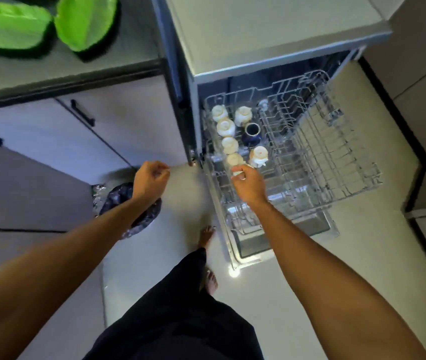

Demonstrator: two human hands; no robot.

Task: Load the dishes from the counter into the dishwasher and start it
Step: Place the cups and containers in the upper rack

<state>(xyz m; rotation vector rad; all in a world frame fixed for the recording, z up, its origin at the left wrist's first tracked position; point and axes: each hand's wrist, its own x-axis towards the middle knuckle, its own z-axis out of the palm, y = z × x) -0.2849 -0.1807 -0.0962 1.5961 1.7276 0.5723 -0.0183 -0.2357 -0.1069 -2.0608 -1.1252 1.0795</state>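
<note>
The dishwasher [271, 29] stands open with its wire upper rack [336, 157] pulled out over the lowered door [297, 229]. Several white cups [226, 127] and one dark blue cup [252, 132] sit upside down along the rack's left side. At the rack's front-left corner, my right hand [249, 184] pinches a small white cup [237, 173], just in front of the nearest cup in the row. My left hand [150, 179] hovers over the floor left of the dishwasher, fingers curled into a fist with nothing in them. Two green plates [9, 24] lie on the counter [50, 71].
A bin lined with a dark bag [131, 211] stands on the floor under my left forearm, against the cabinet doors [50, 152]. The right half of the rack holds only bare wire. My bare feet [208, 236] are on the pale floor beside the door.
</note>
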